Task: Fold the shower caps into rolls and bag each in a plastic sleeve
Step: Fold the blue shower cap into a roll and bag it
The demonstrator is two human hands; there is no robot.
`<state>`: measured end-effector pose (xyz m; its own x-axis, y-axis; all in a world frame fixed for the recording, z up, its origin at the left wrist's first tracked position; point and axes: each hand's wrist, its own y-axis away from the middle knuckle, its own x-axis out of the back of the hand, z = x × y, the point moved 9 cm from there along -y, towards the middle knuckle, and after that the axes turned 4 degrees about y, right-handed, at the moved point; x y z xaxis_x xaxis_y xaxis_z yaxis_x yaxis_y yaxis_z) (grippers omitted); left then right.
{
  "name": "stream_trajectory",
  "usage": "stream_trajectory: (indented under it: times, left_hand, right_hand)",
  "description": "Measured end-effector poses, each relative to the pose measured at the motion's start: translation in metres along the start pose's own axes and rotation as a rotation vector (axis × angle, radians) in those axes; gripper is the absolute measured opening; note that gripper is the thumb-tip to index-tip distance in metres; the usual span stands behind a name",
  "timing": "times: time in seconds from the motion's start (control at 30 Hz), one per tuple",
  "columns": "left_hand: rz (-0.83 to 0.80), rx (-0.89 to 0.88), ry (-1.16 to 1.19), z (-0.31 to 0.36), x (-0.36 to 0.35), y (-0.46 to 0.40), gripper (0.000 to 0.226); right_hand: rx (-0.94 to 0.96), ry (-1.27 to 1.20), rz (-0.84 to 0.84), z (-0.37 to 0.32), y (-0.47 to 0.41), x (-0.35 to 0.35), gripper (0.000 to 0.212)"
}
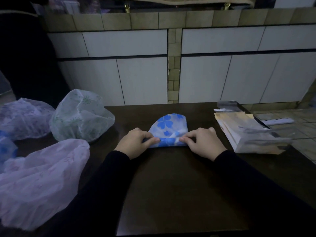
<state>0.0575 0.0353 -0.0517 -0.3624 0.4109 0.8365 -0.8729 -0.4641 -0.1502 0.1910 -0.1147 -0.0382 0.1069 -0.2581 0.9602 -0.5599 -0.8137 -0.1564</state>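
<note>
A blue flower-print shower cap lies folded flat on the dark table, its near edge rolled into a short tube. My left hand pinches the left end of that roll. My right hand pinches the right end. The rounded far part of the cap lies flat beyond my fingers. A stack of clear plastic sleeves lies to the right of my right hand.
Loose caps sit at the left: a green-patterned one, a purple one, a pale pink one and a blue one at the edge. A tiled wall rises behind the table.
</note>
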Motion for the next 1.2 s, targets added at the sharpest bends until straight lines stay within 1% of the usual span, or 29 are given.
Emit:
stream_trajectory:
  times: [0.07, 0.17, 0.27, 0.33, 0.4, 0.47, 0.5, 0.53, 0.6, 0.77, 0.87, 1.0, 1.1, 1.2]
  left_hand:
    - [-0.002, 0.027, -0.028, 0.001, -0.001, -0.002, 0.027]
    - [0.011, 0.053, 0.003, 0.001, 0.000, -0.004, 0.022]
    - [0.047, 0.073, -0.001, 0.002, 0.002, -0.002, 0.017]
    - [0.098, 0.024, -0.076, 0.011, 0.006, 0.001, 0.016]
    - [0.191, -0.102, -0.139, 0.024, 0.012, 0.004, 0.015]
    - [0.221, -0.186, -0.122, 0.033, 0.014, 0.005, 0.010]
    - [0.204, -0.211, -0.102, 0.035, 0.013, 0.005, 0.005]
    - [0.186, -0.229, -0.092, 0.036, 0.010, 0.005, 0.007]
    - [0.147, -0.236, -0.086, 0.032, 0.006, 0.003, 0.015]
    - [0.067, -0.155, 0.016, 0.016, 0.002, 0.002, 0.028]
    - [0.044, -0.120, 0.043, 0.015, 0.002, 0.002, 0.036]
    - [0.039, -0.104, 0.061, 0.014, 0.001, 0.001, 0.030]
    - [0.035, -0.097, 0.075, 0.015, 0.001, 0.002, 0.024]
    - [0.019, -0.055, 0.138, 0.013, 0.001, 0.004, 0.018]
  right_hand:
    - [-0.060, -0.032, -0.017, 0.006, -0.001, -0.002, 0.031]
    - [-0.105, -0.037, -0.023, 0.009, -0.001, -0.004, 0.032]
    - [-0.099, -0.006, 0.049, 0.008, 0.002, 0.001, 0.031]
    - [-0.061, 0.023, 0.114, 0.003, 0.004, 0.007, 0.030]
    - [0.005, 0.067, 0.203, -0.005, 0.006, 0.014, 0.028]
    - [0.076, 0.115, 0.267, -0.015, 0.009, 0.020, 0.025]
    - [0.101, 0.140, 0.266, -0.019, 0.010, 0.021, 0.025]
    - [0.114, 0.158, 0.250, -0.020, 0.010, 0.020, 0.025]
    - [0.120, 0.189, 0.215, -0.021, 0.009, 0.018, 0.028]
    - [0.113, 0.249, 0.129, -0.019, 0.012, 0.011, 0.036]
    - [0.083, 0.225, 0.080, -0.014, 0.012, 0.009, 0.039]
    - [0.057, 0.167, 0.074, -0.011, 0.011, 0.010, 0.035]
    - [0.105, 0.197, 0.084, -0.014, 0.012, 0.011, 0.034]
    - [0.136, 0.138, 0.078, -0.012, 0.012, 0.013, 0.030]
